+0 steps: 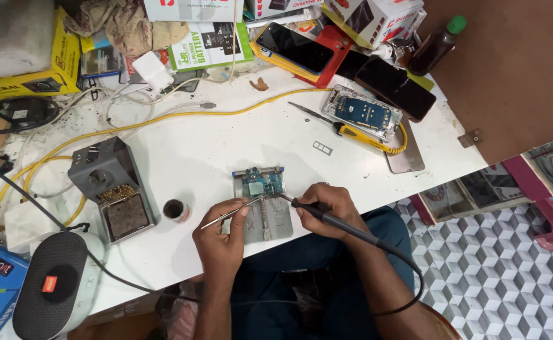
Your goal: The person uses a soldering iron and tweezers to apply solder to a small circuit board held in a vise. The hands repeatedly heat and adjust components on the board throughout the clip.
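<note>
A small green circuit board [255, 183] is clamped in a metal holder [275, 223] at the near edge of the white table [195, 148]. My left hand [222, 236] grips thin metal tweezers [234, 209] whose tips reach the board. In my right hand [325, 209] is a black soldering iron [339, 223], its tip touching the board from the right. Its black cable runs back over my lap.
A grey iron stand with brass wool [111, 187] and a small dark round tin [176, 209] sit left of the holder. An opened phone [364, 113], a yellow-handled screwdriver [352, 132], several phones, boxes, yellow and white cables crowd the far side. A grey speaker [50, 286] lies near left.
</note>
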